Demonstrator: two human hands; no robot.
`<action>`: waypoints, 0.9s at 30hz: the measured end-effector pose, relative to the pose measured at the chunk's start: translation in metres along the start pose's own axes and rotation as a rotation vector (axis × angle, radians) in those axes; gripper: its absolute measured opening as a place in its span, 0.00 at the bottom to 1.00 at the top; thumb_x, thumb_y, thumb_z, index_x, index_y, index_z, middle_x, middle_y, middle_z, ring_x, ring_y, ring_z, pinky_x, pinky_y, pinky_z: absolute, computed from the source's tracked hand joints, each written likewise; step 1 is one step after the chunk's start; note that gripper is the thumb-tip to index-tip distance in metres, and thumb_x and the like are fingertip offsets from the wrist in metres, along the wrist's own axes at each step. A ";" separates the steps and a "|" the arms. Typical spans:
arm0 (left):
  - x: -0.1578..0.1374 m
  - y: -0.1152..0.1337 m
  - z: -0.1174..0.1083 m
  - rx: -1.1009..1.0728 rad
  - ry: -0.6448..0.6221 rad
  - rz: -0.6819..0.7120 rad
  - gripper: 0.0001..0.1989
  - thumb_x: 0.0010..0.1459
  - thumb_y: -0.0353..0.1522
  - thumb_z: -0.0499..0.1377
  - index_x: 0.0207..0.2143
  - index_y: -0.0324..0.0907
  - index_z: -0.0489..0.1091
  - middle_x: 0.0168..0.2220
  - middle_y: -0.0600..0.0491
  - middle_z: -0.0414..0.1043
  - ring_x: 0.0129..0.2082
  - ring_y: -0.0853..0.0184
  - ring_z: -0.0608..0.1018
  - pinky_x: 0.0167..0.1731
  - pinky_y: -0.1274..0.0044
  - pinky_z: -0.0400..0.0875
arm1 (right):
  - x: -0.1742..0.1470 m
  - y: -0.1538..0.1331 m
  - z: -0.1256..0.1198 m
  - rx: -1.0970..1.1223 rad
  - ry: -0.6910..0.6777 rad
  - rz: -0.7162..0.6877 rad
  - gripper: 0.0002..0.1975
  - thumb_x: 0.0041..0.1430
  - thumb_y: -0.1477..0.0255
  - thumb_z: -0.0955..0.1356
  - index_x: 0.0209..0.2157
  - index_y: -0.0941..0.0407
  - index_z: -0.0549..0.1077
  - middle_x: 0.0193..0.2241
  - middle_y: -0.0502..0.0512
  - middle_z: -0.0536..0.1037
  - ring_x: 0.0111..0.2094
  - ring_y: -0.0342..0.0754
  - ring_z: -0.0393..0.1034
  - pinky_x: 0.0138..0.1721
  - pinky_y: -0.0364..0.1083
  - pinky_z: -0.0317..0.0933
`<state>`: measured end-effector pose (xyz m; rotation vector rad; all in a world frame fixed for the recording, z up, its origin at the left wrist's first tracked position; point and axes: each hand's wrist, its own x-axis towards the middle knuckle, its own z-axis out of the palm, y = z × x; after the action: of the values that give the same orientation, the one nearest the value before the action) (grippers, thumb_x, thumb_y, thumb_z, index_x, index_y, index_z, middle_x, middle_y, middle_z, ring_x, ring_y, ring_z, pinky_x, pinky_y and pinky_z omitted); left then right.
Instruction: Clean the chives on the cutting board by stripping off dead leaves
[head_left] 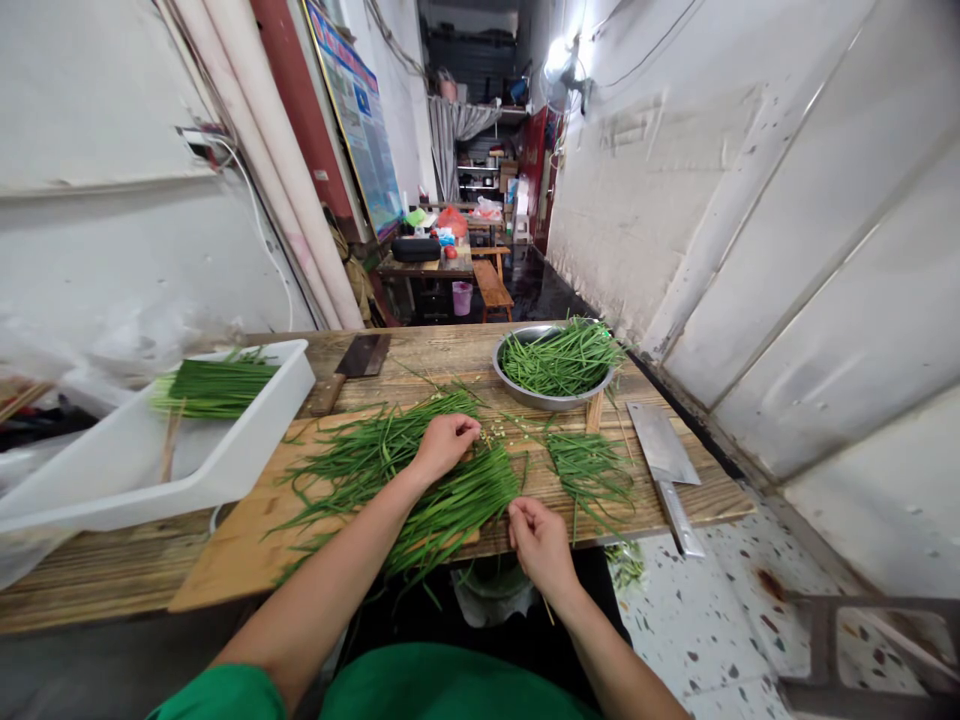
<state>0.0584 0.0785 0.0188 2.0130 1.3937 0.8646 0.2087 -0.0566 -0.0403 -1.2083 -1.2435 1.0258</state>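
Loose green chives (pixel 457 500) lie in a wide heap across a wooden cutting board (pixel 232 545), with pale trimmed bits (pixel 495 432) beside their cut ends. My left hand (pixel 448 445) is over the heap, its fingers closed in a pinch; what is between them is hidden. At the near right end of the heap, my right hand (pixel 538 540) is also pinched closed. A thin yellowish chive strand (pixel 548 608) hangs out below it. Farther right lies a smaller pile of chives (pixel 589 465). Behind that stands a metal bowl (pixel 551 400) heaped with chives.
A cleaver (pixel 664 450) lies at the table's right end, its handle over the edge. Another dark-bladed cleaver (pixel 364 355) rests behind the board. The white tray (pixel 255 455) at left holds bundled chives (pixel 221 387). Walls flank both sides; a bench (pixel 491 285) stands beyond.
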 end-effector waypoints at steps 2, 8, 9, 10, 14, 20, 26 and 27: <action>-0.002 0.002 0.000 0.004 -0.018 -0.003 0.10 0.48 0.33 0.55 0.27 0.38 0.73 0.23 0.54 0.74 0.24 0.69 0.72 0.26 0.79 0.64 | 0.000 0.000 0.000 0.006 0.000 0.002 0.15 0.57 0.61 0.60 0.25 0.57 0.66 0.12 0.44 0.60 0.12 0.39 0.52 0.13 0.39 0.46; -0.016 0.018 -0.012 0.055 -0.282 0.174 0.11 0.51 0.33 0.54 0.31 0.42 0.75 0.32 0.52 0.76 0.33 0.66 0.74 0.37 0.77 0.65 | -0.001 0.001 0.000 -0.009 0.014 -0.008 0.14 0.58 0.62 0.60 0.25 0.57 0.65 0.12 0.44 0.60 0.13 0.39 0.53 0.14 0.39 0.47; -0.018 0.020 -0.017 0.075 -0.317 0.215 0.11 0.52 0.33 0.54 0.33 0.43 0.75 0.34 0.52 0.76 0.35 0.66 0.74 0.39 0.77 0.65 | -0.001 0.001 0.000 -0.015 0.015 -0.004 0.14 0.58 0.62 0.60 0.26 0.57 0.65 0.12 0.44 0.60 0.13 0.39 0.53 0.14 0.39 0.47; -0.018 0.020 -0.022 0.103 -0.317 0.240 0.11 0.52 0.34 0.53 0.34 0.43 0.75 0.36 0.52 0.75 0.37 0.65 0.73 0.41 0.76 0.64 | -0.001 0.001 0.000 -0.019 0.014 -0.001 0.14 0.58 0.62 0.59 0.26 0.57 0.65 0.12 0.44 0.60 0.13 0.39 0.53 0.14 0.39 0.47; -0.008 0.008 -0.046 0.325 -0.014 0.143 0.12 0.52 0.35 0.52 0.34 0.43 0.75 0.35 0.50 0.75 0.37 0.63 0.73 0.40 0.74 0.63 | -0.001 0.001 0.000 -0.029 0.026 -0.024 0.14 0.58 0.63 0.59 0.26 0.57 0.66 0.12 0.44 0.61 0.13 0.39 0.55 0.14 0.38 0.49; 0.015 -0.013 -0.049 0.634 -0.015 0.104 0.06 0.46 0.36 0.59 0.26 0.44 0.74 0.28 0.49 0.73 0.30 0.63 0.72 0.32 0.76 0.61 | 0.000 0.001 0.000 -0.038 0.028 -0.027 0.15 0.57 0.61 0.60 0.24 0.56 0.65 0.12 0.44 0.61 0.14 0.40 0.56 0.16 0.39 0.50; 0.029 -0.023 -0.046 0.648 -0.067 0.006 0.09 0.42 0.36 0.62 0.28 0.44 0.73 0.28 0.50 0.73 0.29 0.62 0.72 0.28 0.77 0.59 | -0.001 0.000 0.000 -0.024 0.014 -0.024 0.14 0.58 0.62 0.59 0.26 0.57 0.65 0.12 0.44 0.61 0.14 0.40 0.55 0.16 0.39 0.49; 0.029 -0.024 -0.048 0.626 -0.082 -0.009 0.09 0.41 0.37 0.62 0.28 0.45 0.73 0.27 0.50 0.73 0.28 0.63 0.72 0.27 0.77 0.59 | -0.002 -0.001 0.000 -0.022 0.011 -0.024 0.14 0.58 0.62 0.59 0.26 0.57 0.65 0.13 0.44 0.61 0.14 0.40 0.55 0.16 0.39 0.49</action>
<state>0.0159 0.1172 0.0382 2.4490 1.7755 0.3487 0.2088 -0.0582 -0.0397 -1.2116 -1.2607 0.9884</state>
